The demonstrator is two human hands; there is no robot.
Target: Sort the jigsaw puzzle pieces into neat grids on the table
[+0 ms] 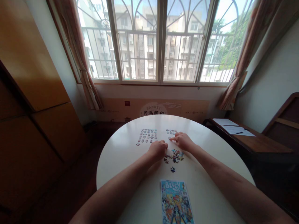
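Observation:
My right hand (183, 140) reaches over the white round table, its index finger stretched out and its tip touching a jigsaw puzzle piece (169, 138). That piece lies just below a small group of puzzle pieces (171, 131) set out in short rows. My left hand (158, 149) is closed, knuckles up, between the larger grid of puzzle pieces (146, 136) and a loose pile of colourful pieces (177, 156). Whatever its fingers hold is hidden. Nearer to me, one dark blue puzzle piece (173, 169) lies apart from the pile.
A blue "Bluey" picture sheet (175, 199) lies at the near side of the white table (121, 168). A wooden side table (268, 141) on the right bears papers (238, 130) and a dark pen-like item. Windows and a wall stand behind; wooden cabinets (46, 124) are on the left.

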